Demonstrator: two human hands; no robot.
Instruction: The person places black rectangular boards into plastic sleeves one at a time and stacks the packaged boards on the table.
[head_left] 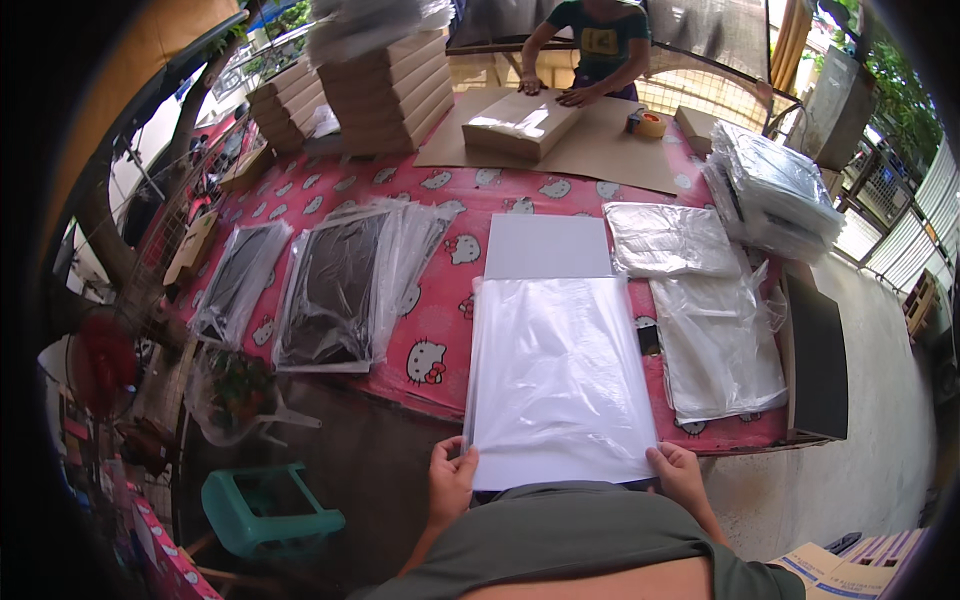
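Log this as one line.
left hand: grips left edge of white sheet | right hand: grips right edge | clear plastic: over sheet | co-worker: hands on cardboard box

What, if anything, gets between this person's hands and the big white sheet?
Nothing visible stands in the way: the left hand and the right hand hold the white sheet by its near corners. Clear plastic covers much of its face; whether it reaches under their grip, I can't tell.

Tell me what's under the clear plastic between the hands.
A white sheet shows through the plastic; a pale board shows beyond its far edge. Whatever lies beneath those is covered.
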